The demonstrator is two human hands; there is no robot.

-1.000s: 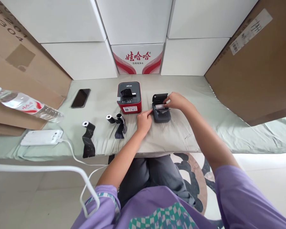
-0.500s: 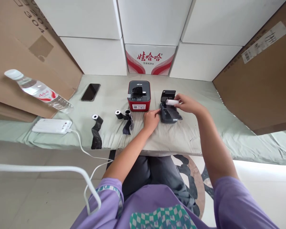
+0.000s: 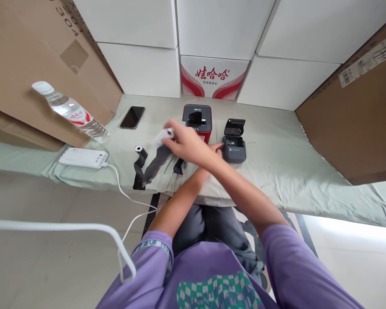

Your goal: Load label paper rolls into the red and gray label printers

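Observation:
My right hand (image 3: 189,143) crosses over my left arm and grips a small white paper roll (image 3: 159,137), slightly blurred, with a dark strip hanging from it towards the bench's front edge. My left hand (image 3: 216,148), partly covered by my right forearm, rests with fingers stretched out against the left side of a small dark grey printer (image 3: 236,153). The printer's lid (image 3: 234,127) stands raised and its bay shows no roll. Left of the held roll lies another roll with a curled black strip (image 3: 139,165). A further black strip (image 3: 179,166) shows partly below my right hand.
Behind my hands stands a red and black box-shaped device (image 3: 197,116). To the left are a phone (image 3: 132,117), a white power bank (image 3: 83,157) with a cable, and a tilted water bottle (image 3: 73,112). Cardboard boxes (image 3: 357,128) and white cartons (image 3: 141,71) surround the cloth-covered bench (image 3: 276,171).
My right hand has lifted the roll out of the grey printer and carried it left across my left arm. My left hand has stayed beside the printer. The view has shifted slightly.

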